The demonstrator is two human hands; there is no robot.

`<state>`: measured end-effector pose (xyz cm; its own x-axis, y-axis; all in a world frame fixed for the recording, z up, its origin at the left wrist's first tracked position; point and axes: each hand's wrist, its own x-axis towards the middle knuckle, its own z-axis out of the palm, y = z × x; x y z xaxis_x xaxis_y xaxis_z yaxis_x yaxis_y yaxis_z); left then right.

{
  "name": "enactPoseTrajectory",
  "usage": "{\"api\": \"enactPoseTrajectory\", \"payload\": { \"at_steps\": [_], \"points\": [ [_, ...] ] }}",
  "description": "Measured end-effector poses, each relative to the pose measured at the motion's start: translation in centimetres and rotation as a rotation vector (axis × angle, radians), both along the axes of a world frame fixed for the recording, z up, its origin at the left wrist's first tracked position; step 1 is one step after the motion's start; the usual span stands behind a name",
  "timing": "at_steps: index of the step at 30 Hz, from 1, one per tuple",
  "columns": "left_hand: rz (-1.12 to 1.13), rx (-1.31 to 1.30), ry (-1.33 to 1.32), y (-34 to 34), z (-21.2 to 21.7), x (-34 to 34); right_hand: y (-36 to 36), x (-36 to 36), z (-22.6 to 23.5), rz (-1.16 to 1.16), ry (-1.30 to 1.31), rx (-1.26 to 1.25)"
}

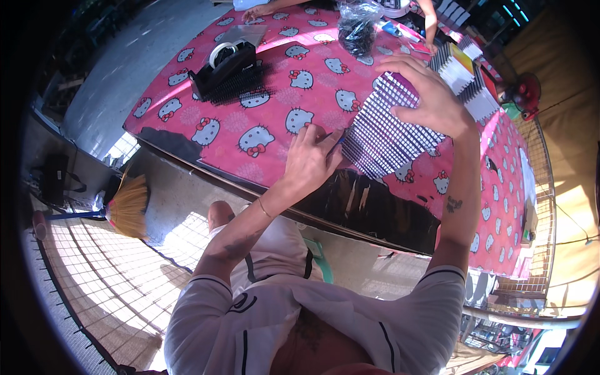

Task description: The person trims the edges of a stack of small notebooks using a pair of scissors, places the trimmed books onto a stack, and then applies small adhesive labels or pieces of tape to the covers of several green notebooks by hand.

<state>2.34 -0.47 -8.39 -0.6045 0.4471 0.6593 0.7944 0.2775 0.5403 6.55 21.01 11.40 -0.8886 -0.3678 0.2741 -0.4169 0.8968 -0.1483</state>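
Note:
On the pink cartoon-cat tablecloth [269,115] in front of me lies a flat black-and-white gridded piece [390,134] with a purple patch near its top. I cannot tell its exact kind. My right hand [431,94] curves over its upper right side, fingers bent along the top edge and thumb lower down. Beside its left edge is my left hand [306,159], fingers closed around a small dark blue object [337,140], mostly hidden by the fingers.
A black tape dispenser [228,65] stands at the far left. Farther back is a clear plastic bag [359,31] of black things. Striped stacks [459,69] lie at right, near a fan [525,94]. Another person's hand [431,47] rests at the far side. A broom [128,206] is left of the table.

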Motion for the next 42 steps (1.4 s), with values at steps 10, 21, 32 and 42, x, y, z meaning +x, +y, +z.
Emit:
{"api": "enactPoseTrajectory", "payload": {
  "at_steps": [10,21,32,42],
  "points": [
    [-0.530,0.414,-1.436,0.1,-1.5,-1.1,-0.1,0.0,0.0,-0.009,0.009,0.005],
    [-0.019,0.039,-0.160,0.5,-1.0,1.1,0.1,-0.1,0.0,0.014,0.015,-0.011],
    [-0.503,0.471,-1.461,0.3,-2.8,-0.5,-0.3,0.1,0.5,-0.021,-0.056,-0.017],
    [-0.357,0.233,-0.998,0.5,-2.8,-0.3,0.0,-0.2,0.0,0.027,0.023,-0.017]
  ]
}}
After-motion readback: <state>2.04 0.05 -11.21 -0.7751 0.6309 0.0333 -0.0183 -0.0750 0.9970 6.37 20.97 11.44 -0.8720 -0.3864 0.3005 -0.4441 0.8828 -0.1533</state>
